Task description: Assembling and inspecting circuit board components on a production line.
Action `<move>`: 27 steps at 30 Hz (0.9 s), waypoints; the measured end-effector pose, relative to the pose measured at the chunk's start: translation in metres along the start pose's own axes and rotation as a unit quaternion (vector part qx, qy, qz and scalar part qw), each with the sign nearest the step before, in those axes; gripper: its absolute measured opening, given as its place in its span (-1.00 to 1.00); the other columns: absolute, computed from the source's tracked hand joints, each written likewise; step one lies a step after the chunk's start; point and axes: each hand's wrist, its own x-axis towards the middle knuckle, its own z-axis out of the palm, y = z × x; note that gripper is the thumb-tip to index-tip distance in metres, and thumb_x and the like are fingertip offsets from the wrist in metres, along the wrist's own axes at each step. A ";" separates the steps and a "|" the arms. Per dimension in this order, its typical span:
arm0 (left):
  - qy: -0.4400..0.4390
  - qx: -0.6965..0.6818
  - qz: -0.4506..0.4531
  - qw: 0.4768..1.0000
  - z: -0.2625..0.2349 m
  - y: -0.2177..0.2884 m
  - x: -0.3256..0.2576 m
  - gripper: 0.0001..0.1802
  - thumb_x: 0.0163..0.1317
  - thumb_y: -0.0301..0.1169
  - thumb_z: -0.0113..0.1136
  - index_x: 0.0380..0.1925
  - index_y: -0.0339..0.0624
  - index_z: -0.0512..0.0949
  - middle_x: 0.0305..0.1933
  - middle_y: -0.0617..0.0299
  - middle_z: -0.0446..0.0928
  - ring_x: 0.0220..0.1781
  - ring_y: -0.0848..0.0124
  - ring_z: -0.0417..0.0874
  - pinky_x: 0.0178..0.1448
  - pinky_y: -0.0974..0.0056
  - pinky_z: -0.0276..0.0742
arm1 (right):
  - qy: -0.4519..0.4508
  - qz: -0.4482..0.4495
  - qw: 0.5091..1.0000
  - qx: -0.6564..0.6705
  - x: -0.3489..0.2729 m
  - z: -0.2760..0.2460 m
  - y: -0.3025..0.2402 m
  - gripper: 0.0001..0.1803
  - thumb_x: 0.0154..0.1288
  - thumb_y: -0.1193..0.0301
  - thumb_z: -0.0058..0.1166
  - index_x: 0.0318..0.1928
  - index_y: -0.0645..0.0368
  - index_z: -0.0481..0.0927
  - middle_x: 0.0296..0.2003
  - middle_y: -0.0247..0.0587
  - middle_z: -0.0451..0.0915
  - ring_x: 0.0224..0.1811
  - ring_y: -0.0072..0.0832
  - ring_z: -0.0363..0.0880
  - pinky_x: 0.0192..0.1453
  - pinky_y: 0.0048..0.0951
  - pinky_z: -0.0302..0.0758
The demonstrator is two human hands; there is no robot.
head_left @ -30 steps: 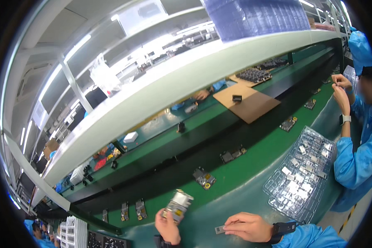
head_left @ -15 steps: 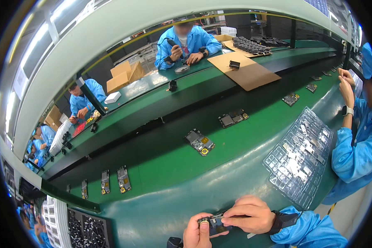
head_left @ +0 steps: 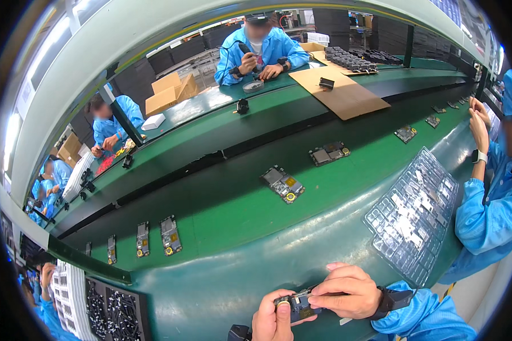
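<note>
— Both hands have come a little further up from the lower edge than half a second ago, and the view has dipped slightly; the small circuit board (head_left: 297, 304) sits between them as it did then.

— How are the hands set on it?

— Left hand (head_left: 275, 318) is closed on the board's left end, thumb on top. Right hand (head_left: 347, 291) is clamped on its right end, fingers curled over the upper edge; a dark watch (head_left: 391, 300) sits on that wrist above a blue sleeve (head_left: 424, 321).

— What does the board look like?

— Small, dark and oblong, held roughly level just over the near edge of the green bench (head_left: 227, 284). It carries a yellowish patch near the middle and pale metal parts along the top. Finer detail is too small to tell.

— And around it?

— Just right of the hands lies a clear plastic tray (head_left: 418, 216) with rows of small silvery parts. Further out on the green belt (head_left: 227, 207) lie similar boards, well apart; the nearest (head_left: 283, 184) has a gold patch and a round ring. A neighbour in blue (head_left: 489, 210) stands at the right.
</note>
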 end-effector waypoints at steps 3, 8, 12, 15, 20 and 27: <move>0.002 -0.009 -0.001 1.000 0.001 0.004 0.000 -0.68 0.62 -0.33 -0.21 0.19 -0.30 0.32 0.03 0.08 0.48 -0.05 0.34 0.67 -0.06 0.23 0.80 | -0.018 -0.004 1.000 -0.012 -0.003 -0.002 -0.001 -0.62 0.02 0.57 0.30 -0.08 -0.02 0.80 -0.10 -0.41 0.71 -0.03 -0.38 0.59 0.26 -0.16 0.57; 0.001 0.006 0.003 1.000 -0.001 0.003 -0.001 -0.68 0.62 -0.33 -0.21 0.18 -0.30 0.33 0.03 0.08 0.47 -0.03 0.34 0.66 -0.05 0.20 0.81 | -0.010 -0.003 1.000 -0.017 -0.001 0.001 -0.004 -0.62 0.03 0.54 0.31 -0.09 -0.03 0.80 -0.10 -0.43 0.71 -0.02 -0.40 0.59 0.26 -0.18 0.56; 0.000 0.001 0.003 1.000 -0.002 0.004 -0.001 -0.69 0.62 -0.34 -0.20 0.17 -0.31 0.34 0.02 0.09 0.47 -0.03 0.34 0.66 -0.06 0.20 0.81 | -0.004 -0.006 1.000 -0.014 -0.001 0.002 -0.004 -0.62 0.03 0.54 0.30 -0.08 -0.02 0.80 -0.10 -0.42 0.71 -0.02 -0.39 0.59 0.24 -0.18 0.57; 0.003 -0.005 0.001 1.000 0.000 0.005 -0.002 -0.69 0.62 -0.32 -0.20 0.17 -0.31 0.33 0.02 0.10 0.46 -0.03 0.34 0.65 -0.07 0.20 0.81 | -0.004 -0.008 1.000 -0.009 -0.001 0.003 -0.003 -0.62 0.02 0.55 0.30 -0.08 -0.01 0.80 -0.10 -0.41 0.70 -0.02 -0.39 0.59 0.23 -0.18 0.58; -0.001 -0.020 0.002 1.000 0.000 0.002 -0.003 -0.74 0.58 -0.42 -0.14 0.16 -0.30 0.32 0.01 0.11 0.46 -0.03 0.37 0.65 -0.07 0.21 0.81 | -0.005 -0.007 1.000 -0.009 -0.001 0.003 -0.004 -0.61 0.02 0.56 0.29 -0.07 0.01 0.80 -0.10 -0.39 0.70 -0.02 -0.38 0.59 0.20 -0.20 0.60; 0.047 -0.012 0.007 0.999 0.003 -0.003 -0.004 -0.77 0.53 -0.49 -0.04 0.11 -0.31 0.32 -0.11 0.11 0.51 -0.17 0.40 0.68 -0.18 0.28 0.81 | -0.020 -0.024 0.999 -0.010 -0.001 0.006 -0.004 -0.64 0.04 0.55 0.33 -0.09 0.02 0.80 -0.11 -0.40 0.71 -0.05 -0.41 0.60 0.17 -0.25 0.61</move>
